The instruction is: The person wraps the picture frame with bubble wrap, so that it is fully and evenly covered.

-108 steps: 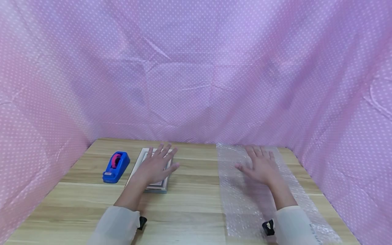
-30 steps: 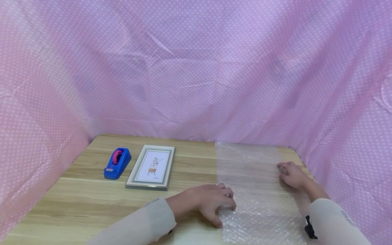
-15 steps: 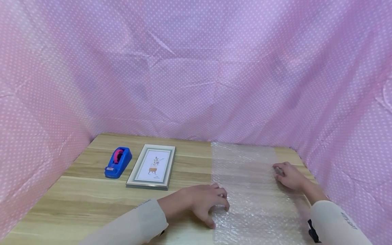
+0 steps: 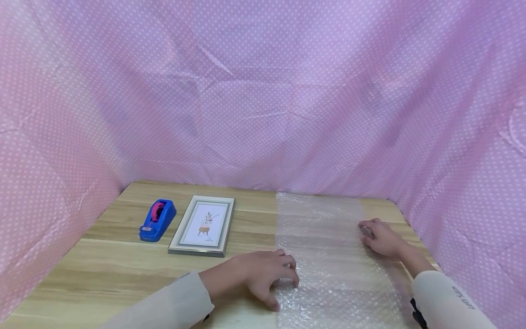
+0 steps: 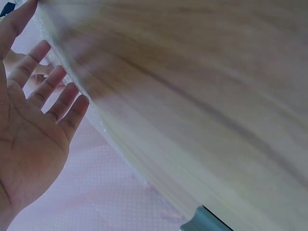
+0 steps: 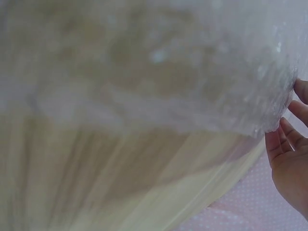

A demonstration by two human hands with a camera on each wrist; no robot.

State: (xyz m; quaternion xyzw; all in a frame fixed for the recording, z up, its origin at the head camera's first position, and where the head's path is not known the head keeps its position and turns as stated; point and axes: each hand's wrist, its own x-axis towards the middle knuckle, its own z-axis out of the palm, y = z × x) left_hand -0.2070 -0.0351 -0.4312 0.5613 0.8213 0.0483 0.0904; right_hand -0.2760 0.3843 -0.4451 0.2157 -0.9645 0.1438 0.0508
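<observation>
Bubble wrap (image 4: 324, 256) lies flat on the right half of the wooden table (image 4: 102, 278). Left hand (image 4: 265, 273) and right hand (image 4: 383, 237) are well apart, one at each long edge of the sheet. The left one touches its edge with fingers spread and thumb held away from them; the right one rests its fingertips on the opposite edge. Left of the wrap lies a picture frame (image 4: 202, 224), face up, and beside that stands a blue tape dispenser (image 4: 163, 225) with pink tape (image 4: 156, 212). Dotted pink cloth (image 4: 263, 100) hangs behind.
</observation>
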